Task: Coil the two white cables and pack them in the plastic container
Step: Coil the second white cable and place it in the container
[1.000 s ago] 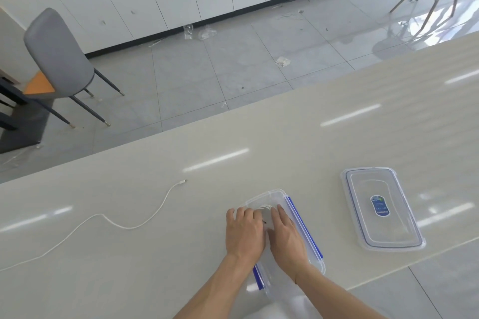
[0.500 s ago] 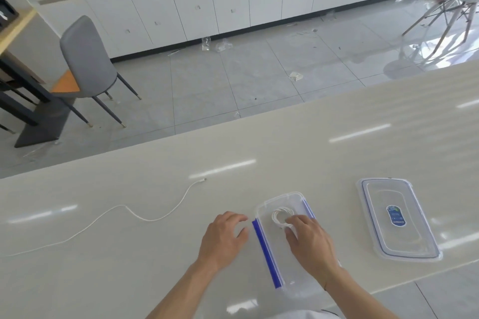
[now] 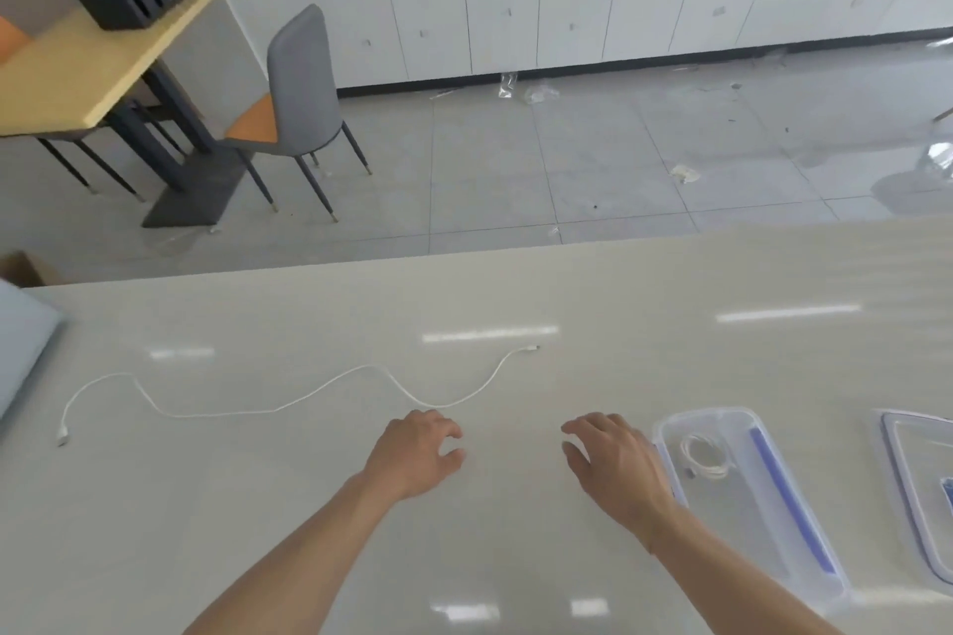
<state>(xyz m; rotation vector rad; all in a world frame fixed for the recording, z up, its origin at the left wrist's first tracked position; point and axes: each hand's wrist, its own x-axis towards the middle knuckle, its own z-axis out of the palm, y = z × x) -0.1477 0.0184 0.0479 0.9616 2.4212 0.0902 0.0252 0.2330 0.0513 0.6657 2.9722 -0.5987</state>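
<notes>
On the pale counter (image 3: 670,284), two bare hands were held low over the surface, both empty. The left hand (image 3: 415,454) was seen at about 6 o'clock of the frame, its fingers loosely curled and slightly parted, gripping nothing. The right hand (image 3: 616,467) was set at about 5 o'clock, its fingers spread and relaxed, just beside the left rim of the plastic container (image 3: 773,557); whether it touched the rim could not be told.

Inside the container, at its 11 o'clock end, a coiled white cable (image 3: 704,456) was laid. A blue clip strip (image 3: 791,495) was seen along the container's right side. The loose white cable (image 3: 289,402) was stretched in waves across the counter from 9 o'clock toward 12 o'clock of the left hand, one plug at its far left end and the other at its right end; the nearest bend lay just beyond the left fingertips, untouched.

At 3 o'clock, partly cut by the frame edge, the lid (image 3: 923,495) was laid flat, well apart from the hands. A blue label was carried on it, but no writing could be read.
</notes>
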